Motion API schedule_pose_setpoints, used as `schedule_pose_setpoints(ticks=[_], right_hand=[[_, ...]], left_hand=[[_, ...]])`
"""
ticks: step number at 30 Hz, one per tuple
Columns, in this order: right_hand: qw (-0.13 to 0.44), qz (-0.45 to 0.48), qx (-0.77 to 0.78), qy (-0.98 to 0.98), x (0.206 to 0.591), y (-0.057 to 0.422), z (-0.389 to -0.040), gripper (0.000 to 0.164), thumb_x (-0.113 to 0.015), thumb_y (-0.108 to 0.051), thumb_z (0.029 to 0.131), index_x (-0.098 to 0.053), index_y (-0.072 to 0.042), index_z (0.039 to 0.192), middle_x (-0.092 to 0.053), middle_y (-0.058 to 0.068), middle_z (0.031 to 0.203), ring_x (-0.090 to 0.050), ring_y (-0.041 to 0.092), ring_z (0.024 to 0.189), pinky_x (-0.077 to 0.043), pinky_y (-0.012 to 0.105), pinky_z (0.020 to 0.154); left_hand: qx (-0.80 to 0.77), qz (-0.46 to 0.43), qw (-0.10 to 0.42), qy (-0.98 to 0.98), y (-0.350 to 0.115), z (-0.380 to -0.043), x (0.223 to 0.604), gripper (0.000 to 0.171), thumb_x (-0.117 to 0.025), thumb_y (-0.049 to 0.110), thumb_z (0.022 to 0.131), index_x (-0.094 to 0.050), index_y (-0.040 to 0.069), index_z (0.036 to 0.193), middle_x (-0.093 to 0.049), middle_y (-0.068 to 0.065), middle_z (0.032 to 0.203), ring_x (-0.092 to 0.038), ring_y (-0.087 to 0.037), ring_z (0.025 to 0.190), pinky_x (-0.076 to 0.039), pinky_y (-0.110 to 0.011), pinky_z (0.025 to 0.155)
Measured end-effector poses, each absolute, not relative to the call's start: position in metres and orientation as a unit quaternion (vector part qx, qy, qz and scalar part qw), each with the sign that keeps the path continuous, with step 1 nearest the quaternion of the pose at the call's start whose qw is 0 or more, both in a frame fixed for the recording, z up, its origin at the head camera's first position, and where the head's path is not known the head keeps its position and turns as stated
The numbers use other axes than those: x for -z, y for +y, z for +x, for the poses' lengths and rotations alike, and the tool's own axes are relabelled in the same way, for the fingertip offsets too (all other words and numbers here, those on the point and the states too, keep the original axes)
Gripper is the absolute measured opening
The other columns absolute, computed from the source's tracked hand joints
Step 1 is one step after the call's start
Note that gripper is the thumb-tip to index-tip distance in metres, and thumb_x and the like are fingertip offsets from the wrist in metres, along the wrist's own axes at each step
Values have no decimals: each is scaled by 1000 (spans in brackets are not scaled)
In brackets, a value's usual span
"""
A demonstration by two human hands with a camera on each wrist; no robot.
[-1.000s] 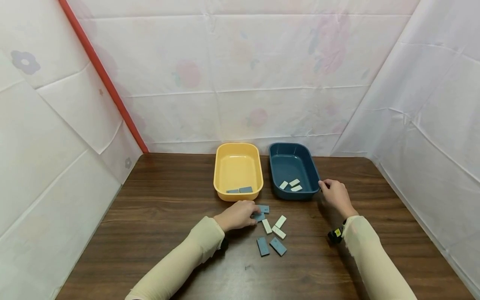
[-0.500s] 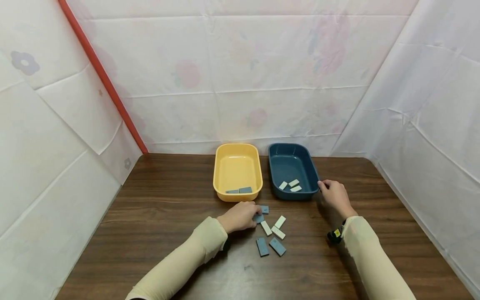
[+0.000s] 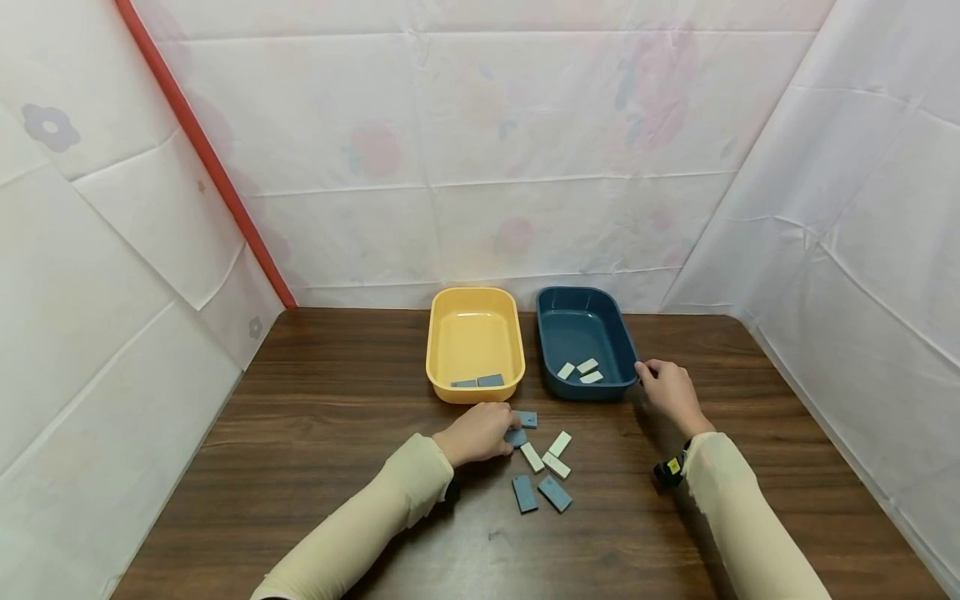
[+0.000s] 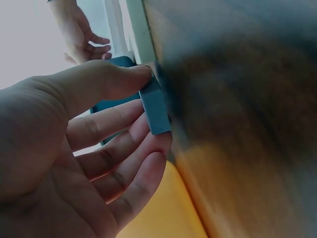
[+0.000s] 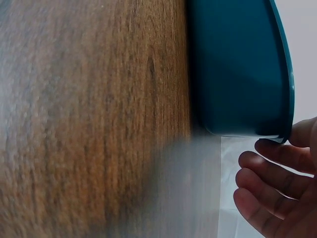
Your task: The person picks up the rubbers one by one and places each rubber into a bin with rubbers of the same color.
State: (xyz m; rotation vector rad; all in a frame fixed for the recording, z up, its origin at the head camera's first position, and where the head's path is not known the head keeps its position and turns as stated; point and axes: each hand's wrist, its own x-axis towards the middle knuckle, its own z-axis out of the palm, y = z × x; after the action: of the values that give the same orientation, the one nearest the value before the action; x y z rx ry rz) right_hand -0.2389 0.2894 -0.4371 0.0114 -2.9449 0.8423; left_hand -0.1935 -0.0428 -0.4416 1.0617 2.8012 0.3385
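Observation:
In the head view my left hand (image 3: 480, 432) reaches just in front of the yellow tray (image 3: 474, 395). Its thumb and fingers pinch a blue-grey rectangular tile (image 4: 157, 110), seen end-on in the left wrist view. Another blue-grey tile (image 3: 529, 419) lies right behind it, partly hidden by the fingers. A white tile (image 3: 532, 457) lies close to the pinched one. My right hand (image 3: 670, 393) holds the near right corner of the dark blue tray (image 3: 572, 390), thumb and index finger at its rim, the other fingers loosely bent in the right wrist view.
Two more white tiles (image 3: 557, 464) and two blue-grey tiles (image 3: 525, 493) lie on the wooden table (image 3: 337, 358). Three white tiles (image 3: 590, 377) are inside the blue tray. Blue-grey tiles (image 3: 491, 380) lie in the yellow tray. White patterned sheets (image 3: 570, 150) enclose the table.
The tile at my left fingertips and the white tile beside it have shifted slightly toward the table's front edge. My right hand stays at the blue tray's corner.

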Motion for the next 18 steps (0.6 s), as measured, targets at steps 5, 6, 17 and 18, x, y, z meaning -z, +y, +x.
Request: schedule_pose_setpoints(ticks=[5,6,17,18], right_hand=[[43,3,-276,-960,437,289,-239,43,-43,-29,104,-65,6,118,-69,23,103,-64,32,88,-50,46,76],[45,4,-276,-960,438,289,-239,43,-43,-29,104,-65,6,118,-70,23,103,-64,32,88,-51,46,76],[53,15,-276,-959,438,289,-239,44,-43,-29,104,-65,7,118,-69,24,101,-64,32,85,-50,48,75],[57,12,-276,-959,438,289,-239,44,-43,-30,104,-65,7,117,-70,23,101,-64,32,85,-50,47,74]], left_hand=[[-140,343,55,927,-47,-195,435,27,-74,16,84,-72,8,110,-68,-3,102,-61,-12,85,-50,-25,76],[-148,342,51,927,-47,-196,435,27,-73,16,84,-72,8,109,-68,-3,102,-60,-12,83,-50,-25,75],[-211,326,10,921,-60,-200,417,23,-72,15,84,-72,9,106,-64,-1,97,-53,-11,80,-46,-24,72],[-210,325,3,922,-61,-201,415,23,-72,15,84,-72,9,106,-64,-1,98,-54,-11,81,-47,-24,73]])
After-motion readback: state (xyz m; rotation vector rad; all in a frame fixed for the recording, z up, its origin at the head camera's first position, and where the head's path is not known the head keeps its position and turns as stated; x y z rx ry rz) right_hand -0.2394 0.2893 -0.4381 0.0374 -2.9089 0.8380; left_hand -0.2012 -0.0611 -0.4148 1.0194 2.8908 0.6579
